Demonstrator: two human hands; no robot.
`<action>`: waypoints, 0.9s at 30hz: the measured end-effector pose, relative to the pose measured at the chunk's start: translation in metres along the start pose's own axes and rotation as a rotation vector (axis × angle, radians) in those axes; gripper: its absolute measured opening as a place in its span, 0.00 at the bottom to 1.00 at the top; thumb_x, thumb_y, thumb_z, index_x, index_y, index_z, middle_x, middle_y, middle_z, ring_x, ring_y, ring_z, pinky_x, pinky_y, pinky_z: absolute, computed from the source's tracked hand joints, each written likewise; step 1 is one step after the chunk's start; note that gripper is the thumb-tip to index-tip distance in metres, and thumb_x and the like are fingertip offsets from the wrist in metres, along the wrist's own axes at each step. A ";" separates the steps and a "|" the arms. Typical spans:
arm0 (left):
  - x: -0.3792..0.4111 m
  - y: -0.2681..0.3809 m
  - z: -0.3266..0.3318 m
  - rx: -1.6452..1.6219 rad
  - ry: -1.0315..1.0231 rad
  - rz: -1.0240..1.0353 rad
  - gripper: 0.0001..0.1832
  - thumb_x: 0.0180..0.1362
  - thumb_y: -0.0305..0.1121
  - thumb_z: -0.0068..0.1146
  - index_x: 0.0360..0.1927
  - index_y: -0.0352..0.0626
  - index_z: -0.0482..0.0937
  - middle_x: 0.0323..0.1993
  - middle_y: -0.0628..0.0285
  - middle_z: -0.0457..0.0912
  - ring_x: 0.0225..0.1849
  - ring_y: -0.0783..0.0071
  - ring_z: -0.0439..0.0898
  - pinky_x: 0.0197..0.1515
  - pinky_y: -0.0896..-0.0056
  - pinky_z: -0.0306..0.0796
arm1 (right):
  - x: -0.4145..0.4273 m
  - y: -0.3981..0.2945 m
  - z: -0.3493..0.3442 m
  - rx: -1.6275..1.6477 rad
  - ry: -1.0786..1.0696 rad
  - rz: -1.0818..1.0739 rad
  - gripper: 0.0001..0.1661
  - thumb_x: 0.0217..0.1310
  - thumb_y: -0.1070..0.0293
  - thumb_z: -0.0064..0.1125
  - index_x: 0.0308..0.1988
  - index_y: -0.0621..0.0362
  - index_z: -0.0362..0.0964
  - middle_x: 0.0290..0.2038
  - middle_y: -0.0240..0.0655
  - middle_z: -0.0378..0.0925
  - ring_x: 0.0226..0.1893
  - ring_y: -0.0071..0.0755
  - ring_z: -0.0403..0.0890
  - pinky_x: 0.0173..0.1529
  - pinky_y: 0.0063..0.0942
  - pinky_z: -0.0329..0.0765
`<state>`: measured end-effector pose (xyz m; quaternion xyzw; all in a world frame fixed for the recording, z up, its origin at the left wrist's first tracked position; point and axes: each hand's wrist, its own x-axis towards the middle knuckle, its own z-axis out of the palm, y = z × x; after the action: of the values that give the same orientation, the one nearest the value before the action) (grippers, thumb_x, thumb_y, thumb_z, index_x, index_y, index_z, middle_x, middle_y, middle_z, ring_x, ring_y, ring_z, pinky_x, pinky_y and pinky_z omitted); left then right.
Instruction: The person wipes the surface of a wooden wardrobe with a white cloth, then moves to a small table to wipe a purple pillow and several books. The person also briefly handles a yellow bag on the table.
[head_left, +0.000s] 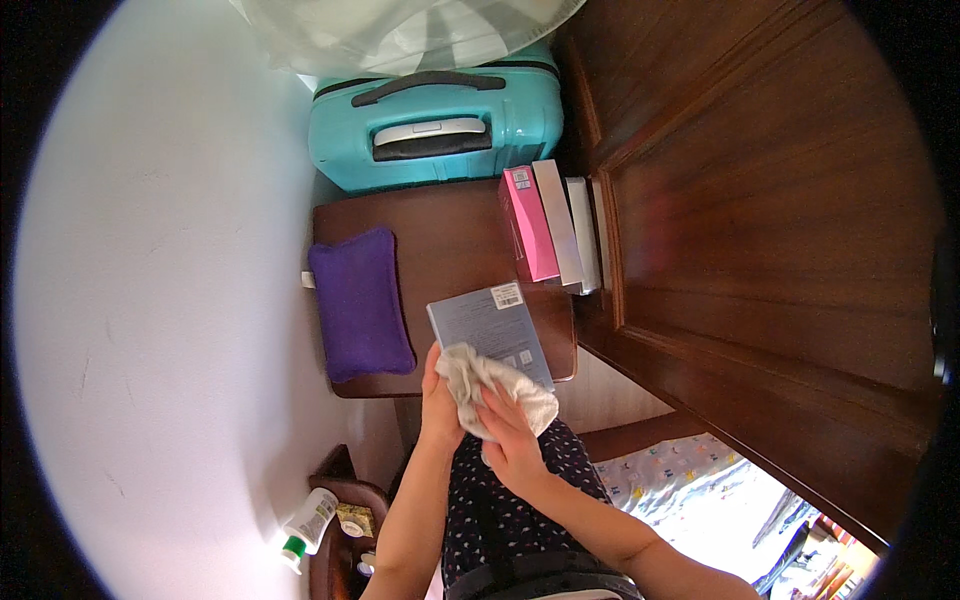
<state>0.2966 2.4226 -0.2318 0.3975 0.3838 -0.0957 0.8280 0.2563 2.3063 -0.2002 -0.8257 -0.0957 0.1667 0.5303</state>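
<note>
A flat grey-blue box or book (487, 322), bearing small print and a white barcode label, is tilted in front of me above the near edge of a dark wooden tabletop (457, 247). Its left edge is gripped by my left hand (442, 409), whose fingers are partly hidden behind it. Over its lower part my right hand (514, 439) presses a crumpled off-white cloth (499, 386). The cloth covers the item's near end.
On the tabletop lie a purple cushion (361, 304) at left and upright boxes, one pink (531, 225), at right. A turquoise suitcase (435, 161) stands behind. A brown wooden door (750, 187) bounds the right, a white wall (165, 285) the left. A bottle (311, 521) stands lower left.
</note>
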 end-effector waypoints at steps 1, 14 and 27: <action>-0.001 0.002 0.000 -0.003 -0.023 0.018 0.23 0.63 0.35 0.40 0.61 0.44 0.55 0.54 0.61 0.66 0.52 0.72 0.68 0.53 0.69 0.66 | -0.006 0.001 -0.007 -0.034 -0.066 -0.003 0.30 0.44 0.82 0.44 0.52 0.63 0.64 0.59 0.47 0.58 0.63 0.51 0.53 0.65 0.40 0.48; 0.003 0.011 -0.002 0.211 -0.140 0.050 0.24 0.62 0.32 0.43 0.61 0.37 0.56 0.53 0.60 0.67 0.53 0.73 0.67 0.56 0.73 0.60 | 0.085 0.056 -0.073 1.578 0.244 0.736 0.15 0.54 0.66 0.49 0.42 0.58 0.69 0.38 0.39 0.75 0.41 0.37 0.75 0.46 0.34 0.72; 0.001 0.007 0.008 -0.216 -0.207 -0.259 0.36 0.54 0.64 0.40 0.56 0.44 0.64 0.51 0.59 0.70 0.53 0.64 0.68 0.54 0.63 0.64 | 0.022 -0.012 -0.003 0.215 -0.012 0.017 0.31 0.52 0.78 0.41 0.59 0.68 0.53 0.63 0.49 0.48 0.66 0.48 0.45 0.66 0.39 0.41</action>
<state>0.3056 2.4215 -0.2253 0.2415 0.3527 -0.2000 0.8816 0.2777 2.3163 -0.1917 -0.7639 -0.0732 0.1854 0.6138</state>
